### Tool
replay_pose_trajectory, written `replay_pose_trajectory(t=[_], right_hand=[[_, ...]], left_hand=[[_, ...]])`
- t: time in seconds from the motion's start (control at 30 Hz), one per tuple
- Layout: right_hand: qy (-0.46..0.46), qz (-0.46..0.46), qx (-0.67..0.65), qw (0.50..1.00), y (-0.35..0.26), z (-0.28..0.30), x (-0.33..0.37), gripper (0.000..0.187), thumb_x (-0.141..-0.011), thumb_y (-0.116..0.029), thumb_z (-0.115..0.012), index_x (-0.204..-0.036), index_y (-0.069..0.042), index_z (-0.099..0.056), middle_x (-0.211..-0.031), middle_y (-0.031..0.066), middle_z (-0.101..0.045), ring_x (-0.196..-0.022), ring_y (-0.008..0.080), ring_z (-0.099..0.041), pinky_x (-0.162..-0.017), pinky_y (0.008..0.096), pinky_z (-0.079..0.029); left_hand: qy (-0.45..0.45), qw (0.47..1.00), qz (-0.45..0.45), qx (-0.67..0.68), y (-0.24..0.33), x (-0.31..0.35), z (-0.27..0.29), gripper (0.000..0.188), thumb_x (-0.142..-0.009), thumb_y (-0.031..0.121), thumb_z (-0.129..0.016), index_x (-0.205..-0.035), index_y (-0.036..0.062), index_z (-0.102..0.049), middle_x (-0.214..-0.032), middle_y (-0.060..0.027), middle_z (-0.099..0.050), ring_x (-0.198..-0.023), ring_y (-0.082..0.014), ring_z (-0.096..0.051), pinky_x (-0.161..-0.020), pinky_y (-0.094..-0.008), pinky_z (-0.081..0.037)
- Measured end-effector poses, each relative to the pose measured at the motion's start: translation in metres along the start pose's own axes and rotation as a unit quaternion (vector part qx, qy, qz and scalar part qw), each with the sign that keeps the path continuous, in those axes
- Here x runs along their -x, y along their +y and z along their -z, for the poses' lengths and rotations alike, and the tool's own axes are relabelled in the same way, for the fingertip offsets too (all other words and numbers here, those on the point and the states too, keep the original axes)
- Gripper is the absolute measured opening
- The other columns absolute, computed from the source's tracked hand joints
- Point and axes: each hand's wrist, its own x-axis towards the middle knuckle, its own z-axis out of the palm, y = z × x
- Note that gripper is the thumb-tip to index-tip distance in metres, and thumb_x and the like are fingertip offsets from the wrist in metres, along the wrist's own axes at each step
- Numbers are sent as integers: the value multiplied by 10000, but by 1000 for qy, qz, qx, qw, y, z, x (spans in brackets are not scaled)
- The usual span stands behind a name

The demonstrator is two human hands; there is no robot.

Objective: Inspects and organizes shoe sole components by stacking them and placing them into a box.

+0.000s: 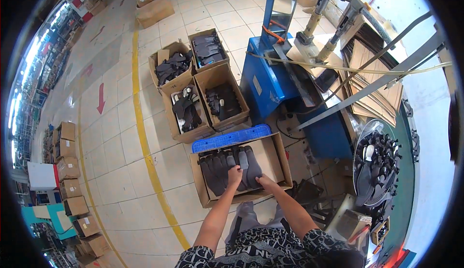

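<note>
Step at the carton: by judgement, the person is setting pieces straight in the open carton (271,153), with both hands down inside it.
Next move: it would seem to call for lining the outer piece up with the row before easing the fingers off, without toppling its neighbours.
Blue machine: one (263,77), beyond the right fingers and off to their right, well apart.
Far cartons: four (237,121), open and clustered beyond the fingers, each holding dark parts too jumbled or overlapped to count.
Working carton: one, its walls around the fingers on every side; bare cardboard shows right of the row.
Blue plastic rim: one (232,138), just past the carton's far edge, ahead of the fingers.
Hands: two. The left hand's (235,173) fingers look pinched on a grey piece (243,160); the right hand's (264,181) fingers appear to grip the near edge of the outer dark piece (252,167).
Dark row: about six or seven sole-shaped pieces (212,175), overlapping, mostly left of the left fingers; overlap prevents an exact count.
Grey piece: one, projecting just beyond the left fingertips.
</note>
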Motion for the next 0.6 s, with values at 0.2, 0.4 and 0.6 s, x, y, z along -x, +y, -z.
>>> replay_pose_trajectory(t=[0.2,0.4,0.6], right_hand=[[290,177,337,878,-5,-1,-15,512,-786,-242,-680,-1167,22,-463,-1089,289,-551,-1051,388,-536,-863,435,-446],[295,214,489,793,0,58,21,420,-783,-223,-653,-1128,-41,-497,-1066,240,-517,-984,398,-543,-860,453,-450],[126,432,189,873,-58,75,290,408,-782,-101,-689,-1174,-62,-579,-795,23,-653,-779,81,-613,-720,258,-489]], left_hand=[[-20,987,5,161,-2,-25,-4,202,-781,31,-660,-979,11,-625,-785,-116,-663,-603,-157,-630,-470,-269,-521],[-117,991,-62,-38,66,-3,17,260,-803,193,-612,-984,9,-649,-957,-200,-643,-914,-329,-627,-807,-385,-484],[-91,986,-138,2,130,59,63,245,-835,181,-592,-981,-14,-620,-894,-188,-653,-812,-295,-637,-716,-382,-492]])
